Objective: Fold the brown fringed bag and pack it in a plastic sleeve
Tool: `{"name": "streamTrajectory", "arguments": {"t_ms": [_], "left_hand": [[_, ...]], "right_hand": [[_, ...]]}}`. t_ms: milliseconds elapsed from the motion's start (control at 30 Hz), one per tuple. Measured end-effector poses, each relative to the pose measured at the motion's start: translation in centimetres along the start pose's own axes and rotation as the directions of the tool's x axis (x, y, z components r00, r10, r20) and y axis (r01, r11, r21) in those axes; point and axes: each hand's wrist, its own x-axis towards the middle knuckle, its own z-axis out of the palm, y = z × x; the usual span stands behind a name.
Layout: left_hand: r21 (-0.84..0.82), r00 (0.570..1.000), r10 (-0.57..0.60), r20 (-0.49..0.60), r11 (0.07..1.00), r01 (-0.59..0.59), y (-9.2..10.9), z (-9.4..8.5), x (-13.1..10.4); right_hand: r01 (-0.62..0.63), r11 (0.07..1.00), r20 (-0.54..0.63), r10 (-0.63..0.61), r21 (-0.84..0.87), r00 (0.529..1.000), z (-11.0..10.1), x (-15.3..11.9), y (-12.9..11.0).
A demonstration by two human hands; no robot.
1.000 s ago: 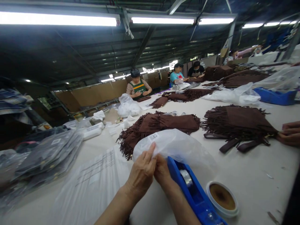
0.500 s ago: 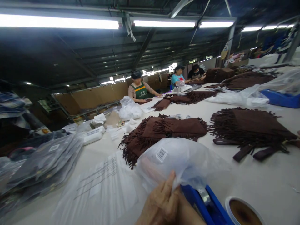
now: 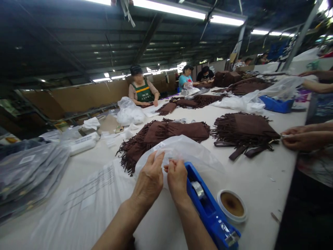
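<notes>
A translucent plastic bag [image 3: 192, 149] with a barcode label lies in front of me, its near edge between my hands. My left hand [image 3: 151, 173] is closed on the bag's left part, the index finger pointing forward along the plastic. Fingers pinched, my right hand [image 3: 177, 177] grips the bag just beside it. A blue tape dispenser [image 3: 208, 211] stands right against my right hand and forearm. Behind the bag lies a pile of brown fringed bags [image 3: 171, 133]. Flat plastic bags [image 3: 88, 201] are stacked to the left of my left forearm.
An open round tub [image 3: 232, 205] of brown stuff sits right of the dispenser. Another person's hands [image 3: 299, 137] touch a fringed bag [image 3: 249, 130] at the right. Packed grey items [image 3: 28, 173] lie far left. People sit across the table, one in a green apron [image 3: 144, 93].
My hands have come apart a little, and both now show clearly at the bag's edge. The view has shifted right and down, bringing in the other person's hands at the right.
</notes>
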Motion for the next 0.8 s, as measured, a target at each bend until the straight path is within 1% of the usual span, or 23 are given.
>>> {"name": "streamTrajectory", "arguments": {"t_ms": [33, 100, 167, 267, 333, 400, 467, 533, 600, 667, 733, 800], "left_hand": [[0.006, 1.000, -0.002, -0.005, 1.000, 0.002, 0.0, 0.1, 0.1], [0.010, 1.000, -0.009, -0.005, 1.000, 0.009, 0.0, 0.2, 0.1], [0.007, 1.000, -0.014, -0.001, 1.000, 0.014, 0.0, 0.3, 0.0], [-0.003, 1.000, -0.005, 0.011, 1.000, 0.005, 0.0, 0.3, -0.2], [0.000, 1.000, 0.002, 0.023, 1.000, -0.002, 0.0, 0.2, -0.3], [0.017, 0.999, 0.004, 0.036, 1.000, -0.005, -0.1, 0.1, -0.5], [0.053, 0.999, 0.008, 0.047, 0.999, -0.011, -0.2, 0.1, -0.6], [0.105, 0.997, 0.011, 0.078, 0.994, -0.019, -0.4, 0.2, -0.7], [0.142, 0.989, 0.003, 0.151, 0.990, -0.025, -0.3, 0.5, -0.5], [0.150, 0.965, -0.022, 0.263, 0.988, -0.018, -0.2, 0.8, -0.2], [0.149, 0.920, -0.047, 0.389, 0.989, -0.013, -0.1, 1.2, 0.2], [0.152, 0.875, -0.073, 0.479, 0.988, -0.001, -0.3, 1.7, 0.6]], "right_hand": [[-0.093, 0.993, 0.003, 0.093, 0.070, 0.996, 0.1, 0.1, -0.1], [-0.267, 0.944, 0.056, 0.262, 0.195, 0.964, 0.7, 0.6, -0.3], [-0.378, 0.880, 0.100, 0.365, 0.288, 0.926, 1.6, 1.1, -0.4], [-0.459, 0.799, 0.128, 0.446, 0.389, 0.886, 2.7, 1.6, -0.4], [-0.472, 0.767, 0.133, 0.464, 0.434, 0.876, 3.1, 1.5, -0.4], [-0.460, 0.760, 0.130, 0.455, 0.460, 0.881, 3.1, 1.1, -0.3], [-0.422, 0.780, 0.114, 0.420, 0.462, 0.900, 2.7, 0.4, -0.1], [-0.355, 0.827, 0.082, 0.357, 0.436, 0.931, 1.9, -0.6, -0.1], [-0.262, 0.888, 0.041, 0.267, 0.377, 0.963, 1.0, -1.8, -0.2], [-0.157, 0.942, 0.001, 0.164, 0.296, 0.986, -0.1, -2.9, -0.3], [-0.061, 0.974, -0.031, 0.069, 0.219, 0.997, -1.2, -3.8, -0.4], [0.019, 0.986, -0.045, -0.012, 0.167, 0.999, -2.3, -4.9, -0.6]]}}
